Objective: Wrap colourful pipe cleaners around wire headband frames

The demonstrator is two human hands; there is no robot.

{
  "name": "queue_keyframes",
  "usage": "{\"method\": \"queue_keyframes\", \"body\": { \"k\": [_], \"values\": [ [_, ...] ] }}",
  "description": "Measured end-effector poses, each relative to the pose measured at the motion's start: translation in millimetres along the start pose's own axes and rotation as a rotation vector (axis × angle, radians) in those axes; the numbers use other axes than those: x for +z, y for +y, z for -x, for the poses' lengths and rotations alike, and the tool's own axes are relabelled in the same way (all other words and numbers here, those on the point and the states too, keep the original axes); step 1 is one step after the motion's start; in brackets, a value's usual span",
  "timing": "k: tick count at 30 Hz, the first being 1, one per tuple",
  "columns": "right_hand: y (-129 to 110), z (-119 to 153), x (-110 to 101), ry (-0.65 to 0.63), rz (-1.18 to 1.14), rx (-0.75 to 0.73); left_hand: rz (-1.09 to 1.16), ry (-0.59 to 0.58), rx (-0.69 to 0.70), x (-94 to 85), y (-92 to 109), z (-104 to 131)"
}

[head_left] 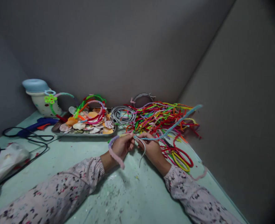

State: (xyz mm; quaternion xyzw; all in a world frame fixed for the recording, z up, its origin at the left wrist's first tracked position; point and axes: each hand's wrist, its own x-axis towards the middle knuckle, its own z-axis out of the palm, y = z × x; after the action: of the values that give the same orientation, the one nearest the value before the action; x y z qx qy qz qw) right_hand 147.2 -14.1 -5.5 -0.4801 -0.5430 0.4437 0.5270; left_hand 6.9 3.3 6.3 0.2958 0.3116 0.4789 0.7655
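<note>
Your blue fuzzy stick (181,120) is right of the middle of the frame; its long side slants up from your fingers, and its free tip points to the upper right. Your right hand (152,149) pinches it near its low end. Your left hand (122,146) has its fingertips pressed together on a purple and pink fuzzy band (111,148), which bends around the outside of that hand, its pink end pointing down and a bit right. A thin gray wire (144,151) curves down between your hands. Left of the middle, a metal tray (81,134) is full of shells (78,125), with bright fuzzy rings (103,109) on top. At the upper left stands a white cup (40,104) with a blue lid (35,85); you can't see inside.
</note>
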Motion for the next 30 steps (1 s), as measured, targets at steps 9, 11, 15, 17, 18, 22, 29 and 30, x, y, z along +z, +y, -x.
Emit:
{"method": "queue_keyframes", "body": {
  "k": [9,11,15,17,18,22,29,30],
  "values": [
    [9,-1,0,-0.055,-0.088,-0.012,-0.066,-0.033,0.066,-0.2,-1,2],
    [9,0,0,-0.065,-0.093,-0.024,-0.058,-0.028,0.078,0.0,-1,1],
    [0,0,0,-0.067,-0.139,0.004,-0.089,0.011,0.091,0.5,-3,0],
    [-4,0,-1,-0.060,-0.149,0.011,-0.119,0.020,0.095,-0.3,-5,-1],
    [-6,0,-1,-0.053,-0.152,0.002,-0.137,0.017,0.100,-1.0,-6,-2],
    [-5,1,-3,-0.009,-0.173,-0.044,-0.256,-0.042,0.183,-3.2,-6,0],
    [-2,-1,-7,0.028,-0.351,-0.002,-0.395,-0.065,0.208,-1.2,-3,8],
    [-2,-3,-8,0.044,-0.379,0.010,-0.384,-0.053,0.197,-1.1,-3,9]
  ]
}}
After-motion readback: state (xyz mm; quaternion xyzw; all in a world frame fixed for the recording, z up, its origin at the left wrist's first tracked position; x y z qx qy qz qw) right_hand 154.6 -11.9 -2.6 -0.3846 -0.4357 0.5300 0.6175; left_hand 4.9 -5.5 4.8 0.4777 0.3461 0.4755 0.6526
